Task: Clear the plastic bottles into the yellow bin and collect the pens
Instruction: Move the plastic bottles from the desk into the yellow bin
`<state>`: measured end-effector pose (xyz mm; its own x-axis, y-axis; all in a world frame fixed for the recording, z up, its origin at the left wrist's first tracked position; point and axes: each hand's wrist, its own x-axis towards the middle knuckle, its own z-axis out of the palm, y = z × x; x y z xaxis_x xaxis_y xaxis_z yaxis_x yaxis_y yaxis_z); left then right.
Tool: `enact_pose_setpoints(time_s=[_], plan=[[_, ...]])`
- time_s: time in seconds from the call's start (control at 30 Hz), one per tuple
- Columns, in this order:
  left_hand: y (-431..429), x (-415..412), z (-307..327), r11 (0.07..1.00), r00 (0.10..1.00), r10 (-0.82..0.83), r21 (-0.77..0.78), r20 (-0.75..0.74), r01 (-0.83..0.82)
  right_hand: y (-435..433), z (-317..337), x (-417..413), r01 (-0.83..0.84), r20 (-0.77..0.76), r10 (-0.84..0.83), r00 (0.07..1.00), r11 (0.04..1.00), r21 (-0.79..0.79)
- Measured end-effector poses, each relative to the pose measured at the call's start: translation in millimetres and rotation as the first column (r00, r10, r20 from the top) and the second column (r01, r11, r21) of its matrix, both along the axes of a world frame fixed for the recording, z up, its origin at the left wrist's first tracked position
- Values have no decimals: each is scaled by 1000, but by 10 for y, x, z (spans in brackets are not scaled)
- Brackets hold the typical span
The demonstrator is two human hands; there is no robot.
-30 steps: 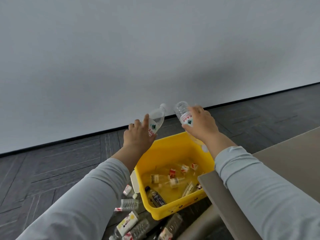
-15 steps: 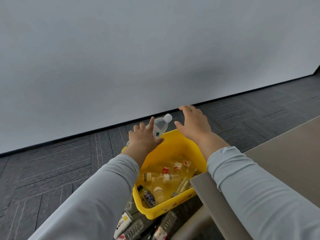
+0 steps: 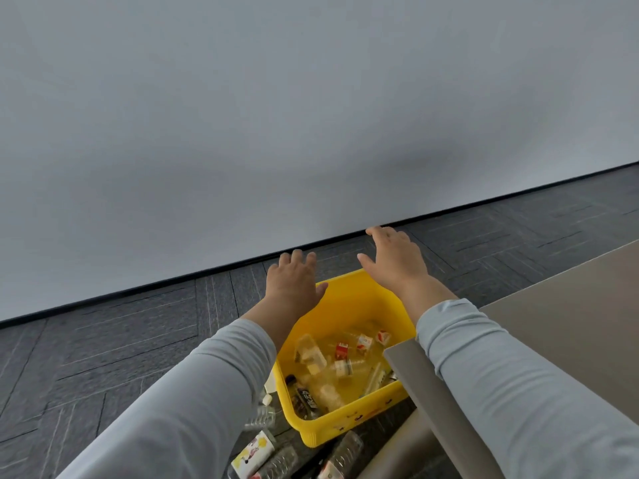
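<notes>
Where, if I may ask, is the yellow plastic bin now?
Head view, lower centre: the yellow plastic bin stands on the dark floor, left of the beige table, below the left hand and right hand.

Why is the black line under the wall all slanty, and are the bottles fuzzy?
In the head view the wide, tilted lens slants the black skirting line; also in the head view, the clear plastic bottles in the yellow plastic bin look soft and smeared.
</notes>
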<state>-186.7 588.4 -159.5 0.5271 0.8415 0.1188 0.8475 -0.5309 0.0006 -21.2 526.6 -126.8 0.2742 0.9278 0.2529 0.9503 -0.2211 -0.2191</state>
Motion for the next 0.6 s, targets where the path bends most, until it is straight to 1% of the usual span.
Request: enact_pose_setpoints(time_s=[0.1, 0.23, 0.4, 0.6], plan=[[-105, -74, 229, 998, 999, -39, 48, 26, 38, -174, 72, -33, 5, 56, -6, 998, 1000, 14], [-303, -87, 525, 993, 995, -88, 81, 39, 85, -540, 203, 18, 52, 82, -54, 995, 998, 28], [-706, 100, 841, 978, 979, -183, 114, 91, 173, -1139, 447, 229, 164, 112, -167, 980, 986, 42], [-1325, 503, 1100, 938, 938, -325, 167, 123, 304, -2105, 706, 549, 310, 175, -319, 932, 948, 77]])
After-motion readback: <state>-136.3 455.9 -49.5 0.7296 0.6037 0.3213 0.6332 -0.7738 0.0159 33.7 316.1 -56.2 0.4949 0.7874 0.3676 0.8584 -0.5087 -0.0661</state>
